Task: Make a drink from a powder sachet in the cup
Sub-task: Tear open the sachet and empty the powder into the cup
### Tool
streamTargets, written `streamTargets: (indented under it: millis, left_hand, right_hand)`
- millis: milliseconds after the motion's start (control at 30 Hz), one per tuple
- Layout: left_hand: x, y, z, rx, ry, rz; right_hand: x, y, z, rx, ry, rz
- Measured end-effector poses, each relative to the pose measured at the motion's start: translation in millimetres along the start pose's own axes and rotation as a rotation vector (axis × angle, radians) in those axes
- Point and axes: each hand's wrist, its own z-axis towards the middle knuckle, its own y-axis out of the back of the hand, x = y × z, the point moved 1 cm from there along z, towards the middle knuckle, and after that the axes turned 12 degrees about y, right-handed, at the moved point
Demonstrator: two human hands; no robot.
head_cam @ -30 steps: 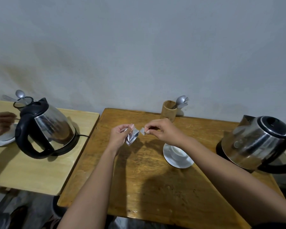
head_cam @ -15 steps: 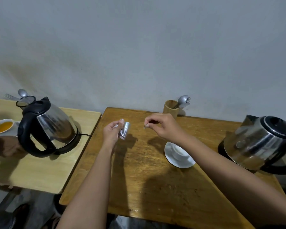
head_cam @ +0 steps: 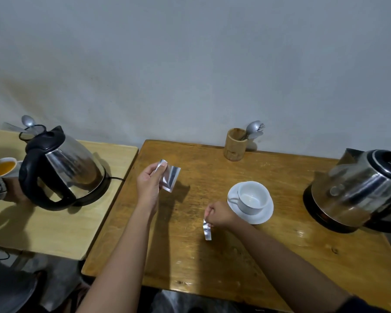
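My left hand (head_cam: 149, 185) holds a silver powder sachet (head_cam: 171, 179) upright above the wooden table (head_cam: 224, 249), left of centre. My right hand (head_cam: 219, 215) is low near the table, just left of the saucer, pinching a torn silver strip (head_cam: 207, 230) that hangs down from its fingers. The white cup (head_cam: 253, 198) stands on a white saucer (head_cam: 261, 216); its handle points left and the inside looks empty. A steel electric kettle (head_cam: 361, 190) with a black lid sits on its base at the table's right edge.
A wooden holder (head_cam: 234, 144) with spoons and a fork stands at the back by the wall. On the lighter table to the left are a second kettle (head_cam: 61, 170) and another person's hand (head_cam: 7, 190) with a cup of orange drink (head_cam: 4, 168).
The two hands have come apart: the right hand has dropped down and back toward me with the torn strip, uncovering the cup. The left hand still holds the sachet.
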Motion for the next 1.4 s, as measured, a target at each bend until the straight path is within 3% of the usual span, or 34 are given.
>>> streamTargets:
  millis: [167,367,533,733,833,967,1233,1400]
  left_hand:
    - [11,-1,-9,0.028,0.037,0.011]
    - [16,-9,-10,0.075,0.029,0.012]
    - [12,-33,-11,0.084,-0.007,0.037]
    - [6,-89,-20,0.153,-0.045,0.021]
    - [9,-116,-27,0.206,-0.031,0.018]
    - [15,-144,-31,0.322,0.009,0.114]
    - [34,-187,-26,0.523,-0.005,0.580]
    - [43,-210,-24,0.555,-0.032,0.705]
  right_hand:
    - [-11,-14,12,-0.096,-0.025,-0.008]
    - [2,-6,6,-0.027,0.046,0.046]
    - [33,27,-11,-0.123,0.245,0.488]
    - [48,56,-27,-0.340,0.336,0.627]
    - [39,71,-36,-0.519,0.319,0.642]
    - [14,93,-51,-0.610,0.281,0.742]
    - [-38,111,-69,-0.831,-0.002,1.234]
    - [-53,113,-75,-0.916,-0.031,1.274]
